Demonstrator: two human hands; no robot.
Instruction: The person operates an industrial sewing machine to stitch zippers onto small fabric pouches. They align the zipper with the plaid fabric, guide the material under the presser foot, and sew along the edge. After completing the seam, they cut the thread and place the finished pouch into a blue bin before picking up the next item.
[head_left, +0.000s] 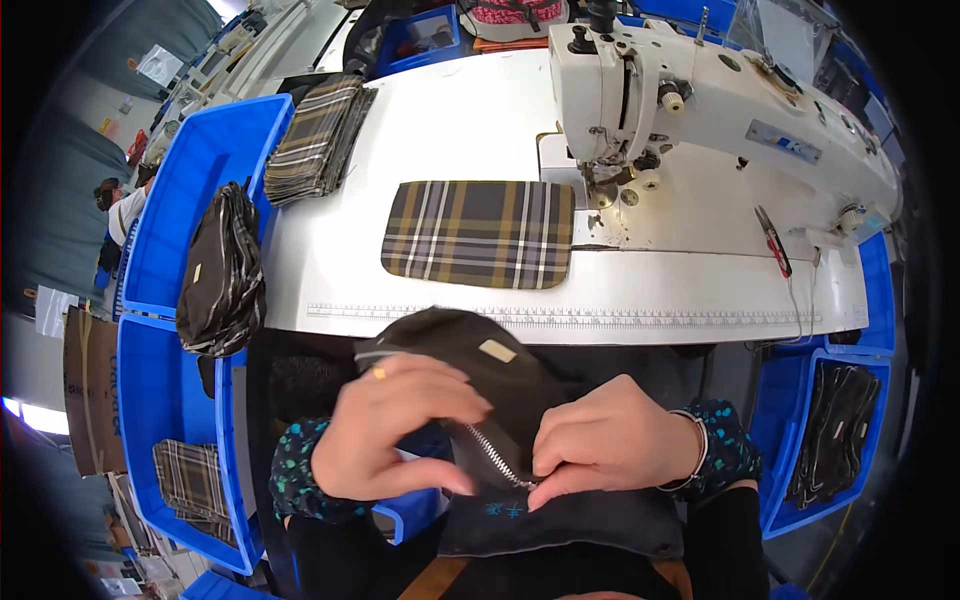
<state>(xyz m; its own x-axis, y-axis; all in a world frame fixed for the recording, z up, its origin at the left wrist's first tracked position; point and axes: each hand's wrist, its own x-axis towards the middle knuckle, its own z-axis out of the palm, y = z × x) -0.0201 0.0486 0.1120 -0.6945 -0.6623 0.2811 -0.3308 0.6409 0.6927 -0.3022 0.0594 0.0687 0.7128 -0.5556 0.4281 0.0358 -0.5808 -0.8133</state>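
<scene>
A dark brown fabric pouch [500, 375] with a small pale label and a metal zipper [495, 455] hangs in front of me, just off the table's near edge. My right hand [605, 440] pinches the pouch at the lower end of the zipper, thumb and fingers closed. At the pouch's left side is my left hand [395, 430], its thumb spread away from the fingers, which lie against the fabric. A plaid fabric panel [478, 235] with rounded corners lies flat on the white table [440, 120], beyond the pouch.
A white sewing machine [700, 110] stands at the right, with red-handled thread snips [773, 242] nearby. Stacked plaid pieces [318, 135] sit at the far left. Blue bins [170, 400] flank the table; a dark pouch bundle [222, 270] and folded dark pieces [838, 430] are in them.
</scene>
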